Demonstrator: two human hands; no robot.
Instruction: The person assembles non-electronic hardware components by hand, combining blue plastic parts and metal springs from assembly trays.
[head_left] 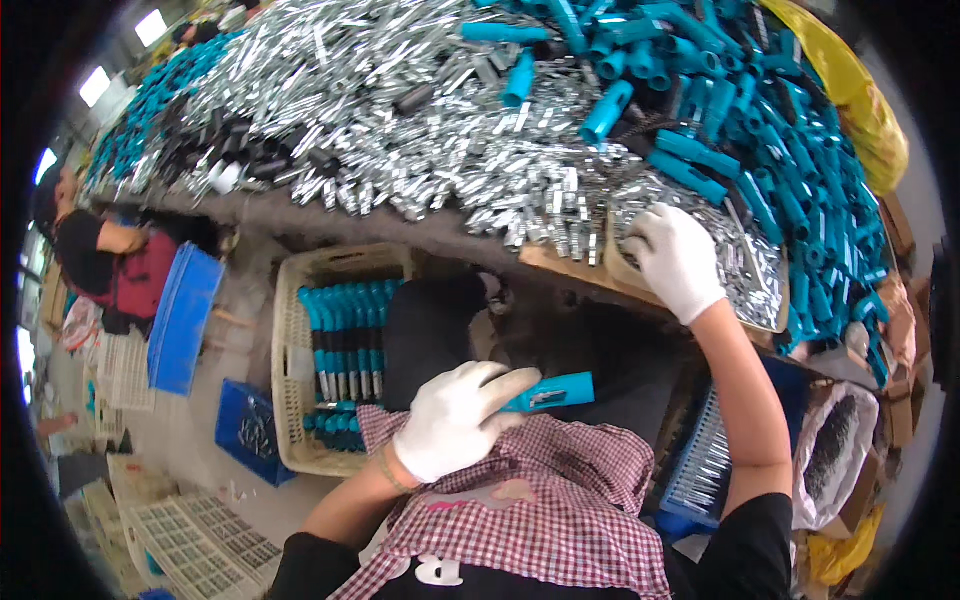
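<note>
Left hand grips teal handle

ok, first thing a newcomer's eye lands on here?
The heap of shiny metal parts across the top of the table, flanked by teal handles piled at the right. Then the two white-gloved hands: the left hand holds one teal handle over the lap, the right hand reaches into a tray of small metal pieces. Lower left, a basket holds finished handles in rows.

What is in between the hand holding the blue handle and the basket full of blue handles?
In the head view, a dark trouser-covered knee lies between the left hand, which grips a blue handle, and the cream basket.
</note>
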